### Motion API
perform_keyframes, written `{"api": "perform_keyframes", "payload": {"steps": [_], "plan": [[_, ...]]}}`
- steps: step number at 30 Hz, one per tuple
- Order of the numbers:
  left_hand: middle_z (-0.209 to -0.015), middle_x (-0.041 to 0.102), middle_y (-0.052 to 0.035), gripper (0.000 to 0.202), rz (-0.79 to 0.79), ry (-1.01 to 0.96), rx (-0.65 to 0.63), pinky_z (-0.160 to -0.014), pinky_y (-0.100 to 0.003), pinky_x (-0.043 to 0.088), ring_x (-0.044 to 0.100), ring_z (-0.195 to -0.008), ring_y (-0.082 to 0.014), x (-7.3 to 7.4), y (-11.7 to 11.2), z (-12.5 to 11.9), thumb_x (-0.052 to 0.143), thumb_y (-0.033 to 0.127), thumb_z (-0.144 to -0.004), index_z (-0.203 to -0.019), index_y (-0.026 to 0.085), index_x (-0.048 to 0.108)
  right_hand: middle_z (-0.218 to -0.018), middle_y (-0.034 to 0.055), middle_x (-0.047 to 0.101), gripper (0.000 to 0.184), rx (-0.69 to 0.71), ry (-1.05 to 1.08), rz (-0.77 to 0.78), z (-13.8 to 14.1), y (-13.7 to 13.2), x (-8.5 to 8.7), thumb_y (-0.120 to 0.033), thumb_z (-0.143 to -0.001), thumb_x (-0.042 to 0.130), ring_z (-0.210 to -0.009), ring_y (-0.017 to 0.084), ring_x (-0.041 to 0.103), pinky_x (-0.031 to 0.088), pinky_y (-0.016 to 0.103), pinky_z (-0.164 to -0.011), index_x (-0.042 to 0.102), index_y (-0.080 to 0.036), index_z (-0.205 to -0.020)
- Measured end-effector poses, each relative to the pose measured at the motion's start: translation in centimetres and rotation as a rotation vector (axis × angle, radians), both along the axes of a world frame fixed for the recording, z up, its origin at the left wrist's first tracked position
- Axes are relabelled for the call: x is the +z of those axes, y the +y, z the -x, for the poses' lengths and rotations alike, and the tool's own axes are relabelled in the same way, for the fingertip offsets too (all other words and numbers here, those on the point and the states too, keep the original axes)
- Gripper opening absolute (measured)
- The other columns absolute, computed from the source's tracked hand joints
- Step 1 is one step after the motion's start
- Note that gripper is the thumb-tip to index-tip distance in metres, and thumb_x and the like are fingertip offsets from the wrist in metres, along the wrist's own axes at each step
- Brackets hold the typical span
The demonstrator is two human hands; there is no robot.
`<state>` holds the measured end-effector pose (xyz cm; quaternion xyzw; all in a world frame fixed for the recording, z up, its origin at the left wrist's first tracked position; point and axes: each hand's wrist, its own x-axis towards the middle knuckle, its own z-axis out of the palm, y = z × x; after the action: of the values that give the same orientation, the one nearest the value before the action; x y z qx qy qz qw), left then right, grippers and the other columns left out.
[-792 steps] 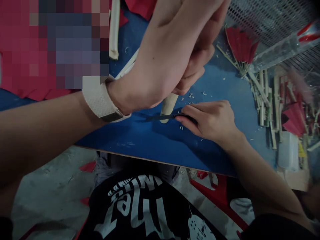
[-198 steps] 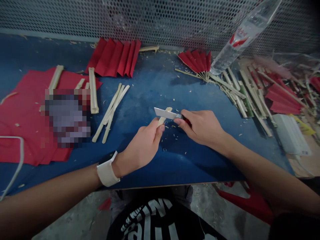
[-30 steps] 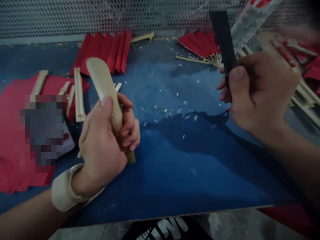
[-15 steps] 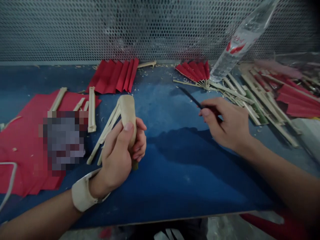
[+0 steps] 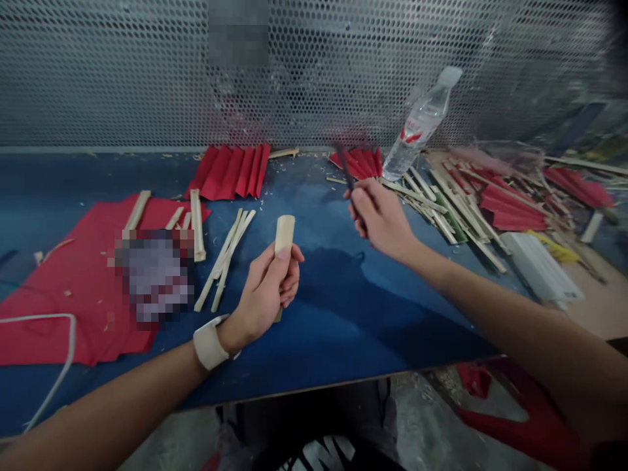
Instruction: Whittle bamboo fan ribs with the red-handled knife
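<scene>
My left hand (image 5: pixel 265 288) is wrapped round a pale split piece of bamboo (image 5: pixel 285 230), held upright above the blue table, thumb on its inner face. A bit of green skin shows below the fingers. My right hand (image 5: pixel 383 217) grips a thin dark knife (image 5: pixel 347 169), its blade pointing up and away and smeared by motion. Blade and bamboo are well apart. Several thin bamboo strips (image 5: pixel 226 258) lie left of the left hand. Beyond the right hand sits a small red folded paper fan (image 5: pixel 360 162) with bamboo ribs.
Red paper sheets (image 5: pixel 83 275) and a blurred-out object (image 5: pixel 159 275) lie at left. Pleated red paper (image 5: pixel 230 171) rests by the mesh panel (image 5: pixel 147 85). A water bottle (image 5: pixel 417 131) leans at back right, beside bamboo pieces (image 5: pixel 471 216). A white cable (image 5: pixel 72 340) runs along the left.
My right hand has swung the knife to a steeper, upward angle. My left hand still holds the bamboo. The view has shifted, showing more of the right side and floor.
</scene>
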<state>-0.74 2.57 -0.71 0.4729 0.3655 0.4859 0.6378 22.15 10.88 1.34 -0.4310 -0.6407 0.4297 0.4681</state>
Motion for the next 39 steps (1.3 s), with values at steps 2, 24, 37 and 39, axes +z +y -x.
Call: {"api": "perform_keyframes", "payload": {"steps": [2,24,37,39], "plan": [[-0.06,0.039,0.0087,0.036,0.012,0.004,-0.009,-0.04,-0.017,0.034,0.034,-0.043,-0.0058,0.0,0.0,0.1,0.055,0.055,-0.104,-0.098,0.02,0.057,-0.073,-0.0057,0.05,0.044,0.063,0.02,-0.009,0.7,0.2,-0.4,-0.068,-0.1,0.058,-0.044,0.007,0.044,0.034,0.024,-0.04,0.058,-0.024,-0.102],[-0.06,0.051,0.0077,0.035,0.042,0.038,-0.003,-0.037,-0.016,0.041,0.043,-0.04,-0.0067,0.1,-0.1,-0.5,0.055,0.057,-0.104,-0.105,0.022,0.053,-0.087,0.0048,0.075,0.045,0.27,-0.71,-0.697,0.3,-3.9,-2.8,-0.05,-0.113,0.035,-0.069,0.014,0.065,0.043,0.028,-0.061,0.066,-0.019,-0.106],[-0.084,0.061,0.005,0.02,0.074,-0.041,-0.035,-0.035,-0.016,0.037,0.053,-0.042,-0.0047,0.2,0.0,-0.7,0.054,0.04,-0.105,-0.102,0.025,0.041,-0.088,0.0079,0.076,0.038,0.071,-0.791,-0.596,0.4,-3.5,-3.3,-0.05,-0.11,0.044,-0.075,0.02,0.071,0.047,0.031,-0.065,0.067,-0.021,-0.101],[-0.089,0.062,0.0032,0.021,0.047,-0.022,-0.017,-0.037,-0.017,0.041,0.057,-0.047,-0.0055,0.3,0.0,-0.8,0.058,0.04,-0.103,-0.102,0.023,0.045,-0.088,0.0075,0.077,0.036,0.044,-0.769,-0.612,0.4,-3.7,-3.3,-0.049,-0.109,0.045,-0.076,0.02,0.071,0.048,0.031,-0.065,0.067,-0.021,-0.102]]}}
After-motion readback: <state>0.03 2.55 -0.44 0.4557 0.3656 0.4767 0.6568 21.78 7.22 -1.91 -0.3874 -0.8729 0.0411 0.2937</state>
